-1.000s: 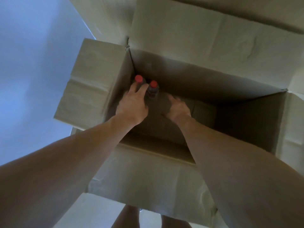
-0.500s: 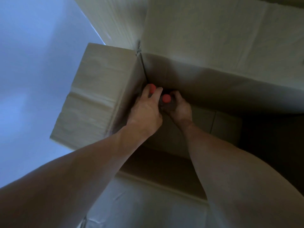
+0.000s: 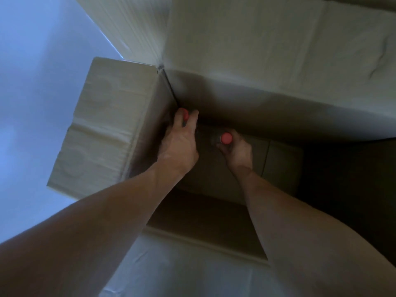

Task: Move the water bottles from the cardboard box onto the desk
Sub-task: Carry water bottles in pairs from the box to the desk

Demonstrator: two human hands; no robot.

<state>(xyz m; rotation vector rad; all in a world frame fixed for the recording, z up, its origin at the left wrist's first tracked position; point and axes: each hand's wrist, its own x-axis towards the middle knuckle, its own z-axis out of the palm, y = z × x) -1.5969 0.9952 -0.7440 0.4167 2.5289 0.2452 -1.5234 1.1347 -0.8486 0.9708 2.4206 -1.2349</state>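
At the far left lay a pale bluish floor (image 3: 32,103), and beside it the left flap (image 3: 102,129) of the open cardboard box (image 3: 235,50) folded outward and down. Just inside that flap, in the box's far left corner, stood one water bottle with a red cap (image 3: 185,115); only the cap showed, its body lost in shadow and behind the hand. The left hand (image 3: 180,144) reached down into that corner with its fingers (image 3: 194,120) curled around the bottle's neck, the cap peeking out between two of them, so the grip was closed on the bottle. To the right, a little nearer the middle of the box and apart from the first, was a second water bottle with its own red cap (image 3: 226,138) facing the camera; its dark body could barely be made out. The right hand (image 3: 237,151) held this bottle just under the cap, thumb and fingers wrapped about its neck. Both bottles were inside the box, low near the floor of the box (image 3: 278,166), where a seam between the bottom panels was visible. The tall rear flap rose behind the hands, and the right part of the interior was too dark to read. Both bare forearms ran in from the bottom edge.
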